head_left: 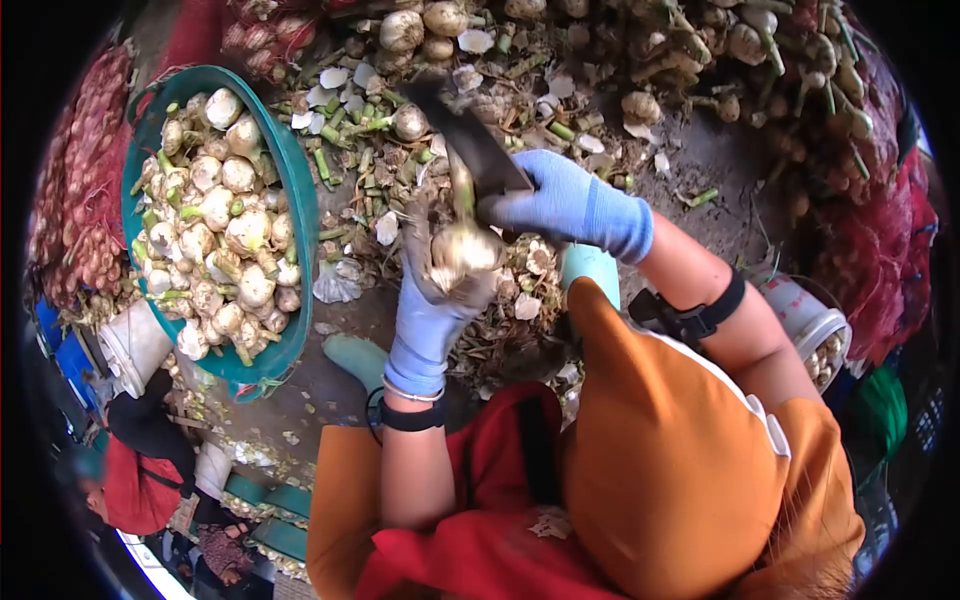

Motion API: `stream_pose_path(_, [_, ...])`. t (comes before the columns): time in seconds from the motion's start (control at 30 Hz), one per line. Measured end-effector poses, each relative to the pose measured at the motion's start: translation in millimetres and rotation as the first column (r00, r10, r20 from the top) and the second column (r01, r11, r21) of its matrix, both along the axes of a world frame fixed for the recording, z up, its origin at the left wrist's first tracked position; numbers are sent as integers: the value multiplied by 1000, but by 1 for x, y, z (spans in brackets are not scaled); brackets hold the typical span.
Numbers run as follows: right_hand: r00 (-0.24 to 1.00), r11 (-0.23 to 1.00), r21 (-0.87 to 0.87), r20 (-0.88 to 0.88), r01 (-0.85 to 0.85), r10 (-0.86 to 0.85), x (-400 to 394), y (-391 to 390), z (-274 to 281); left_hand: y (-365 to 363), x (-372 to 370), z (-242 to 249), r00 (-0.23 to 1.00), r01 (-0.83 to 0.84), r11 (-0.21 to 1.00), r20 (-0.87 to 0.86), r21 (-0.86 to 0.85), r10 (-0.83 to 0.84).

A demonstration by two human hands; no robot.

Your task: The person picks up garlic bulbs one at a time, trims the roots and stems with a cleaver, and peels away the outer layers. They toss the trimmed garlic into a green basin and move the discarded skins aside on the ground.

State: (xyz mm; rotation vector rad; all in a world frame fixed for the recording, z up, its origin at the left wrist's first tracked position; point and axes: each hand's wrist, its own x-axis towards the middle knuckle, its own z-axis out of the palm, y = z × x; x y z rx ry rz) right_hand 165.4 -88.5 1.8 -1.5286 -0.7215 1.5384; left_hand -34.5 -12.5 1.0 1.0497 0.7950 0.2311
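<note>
A garlic bulb [464,248] with its green stem pointing up sits in my left hand [425,310], whose gloved fingers are wrapped round it. My right hand [560,200], in a blue-white glove, grips a knife [478,148] with a broad dark blade. The blade lies against the stem just above the bulb, slightly blurred. Beneath both hands spreads a litter of cut stems and papery skins. Left of my left hand stands a green basin [308,260] heaped with trimmed garlic bulbs [237,230].
Untrimmed garlic [690,50] is piled at the back right. Red mesh sacks [75,190] line the left side, with another mesh sack [880,265] at right. A white bucket [815,320] lies near my right elbow. Another person [145,480] is at lower left.
</note>
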Motion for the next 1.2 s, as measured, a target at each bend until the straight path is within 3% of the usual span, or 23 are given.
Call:
stream_pose_path(0.03, [991,995,31,94,-95,92,3,2,21,7,-32,-44,931,59,943,358,-329,66])
stream_pose_path(0.07, [897,953,212,428,-214,106,-3,3,18,4,-27,-34,975,-58,947,184,-316,122])
stream_pose_path(0.1, [804,948,100,560,-304,199,-3,2,21,1,-20,-24,983,-174,944,15,-279,185])
stream_pose_path(0.17, [673,942,80,720,-325,171,4,-3,37,5,-31,-29,999,-53,993,-3,-108,53])
stream_pose_path(0.23, [626,941,83,765,-327,150,8,-11,25,9,-23,-12,979,-170,931,56,-322,198])
stream_pose_path(0.27, [568,938,92,814,-335,123,15,-15,15,7,-13,14,985,-173,976,-45,-133,168])
stream_pose_path(0.3, [506,946,-104,824,-307,254,26,-25,-10,13,-22,-1,979,-71,996,-189,46,79])
stream_pose_path(0.33, [491,868,-414,717,-273,496,42,-28,-29,15,-22,8,980,-108,994,-164,30,112])
stream_pose_path(0.5, [707,976,-219,689,-12,163,46,-56,-29,25,-31,20,978,-161,983,-120,89,171])
stream_pose_path(0.57, [810,930,-360,520,-78,270,42,-52,-44,31,-35,10,974,-30,910,-191,415,119])
stream_pose_path(0.63, [916,977,-212,393,8,78,29,-53,-58,36,-21,7,988,-42,809,-98,587,122])
stream_pose_path(0.67, [859,994,-81,512,77,-25,23,-58,-82,50,-9,-6,990,-118,927,-24,356,136])
stream_pose_path(0.7, [943,968,-129,285,216,-173,17,-62,-88,53,12,-18,988,-157,983,10,95,157])
stream_pose_path(0.77, [921,919,-134,177,372,-347,13,-63,-106,32,71,4,977,209,749,-100,629,-189])
stream_pose_path(0.8, [895,865,-232,101,445,-434,15,-72,-78,4,106,29,976,185,858,14,480,-218])
stream_pose_path(0.83, [857,809,-324,11,490,-515,15,-72,-50,-8,117,40,839,393,892,310,225,-448])
stream_pose_path(0.87, [848,798,-330,15,505,-530,11,-75,-49,-43,148,103,782,567,815,232,121,-578])
stream_pose_path(0.9, [856,805,-326,25,495,-516,11,-77,-49,-44,156,118,441,844,514,350,151,-826])
stream_pose_path(0.97, [881,828,-316,55,463,-471,18,-78,-59,-71,157,142,525,756,612,345,231,-778])
stream_pose_path(1.03, [902,854,-300,66,426,-427,23,-71,-78,-29,177,113,690,683,704,142,194,-709])
stream_pose_path(1.13, [839,805,-239,150,544,-523,27,-71,-113,72,166,-15,896,365,730,-4,578,-444])
stream_pose_path(1.17, [830,796,-233,159,558,-535,29,-71,-117,140,138,-101,922,364,477,-237,800,-306])
stream_pose_path(1.2, [829,794,-238,155,560,-538,30,-72,-117,161,124,-117,808,535,226,-414,814,-420])
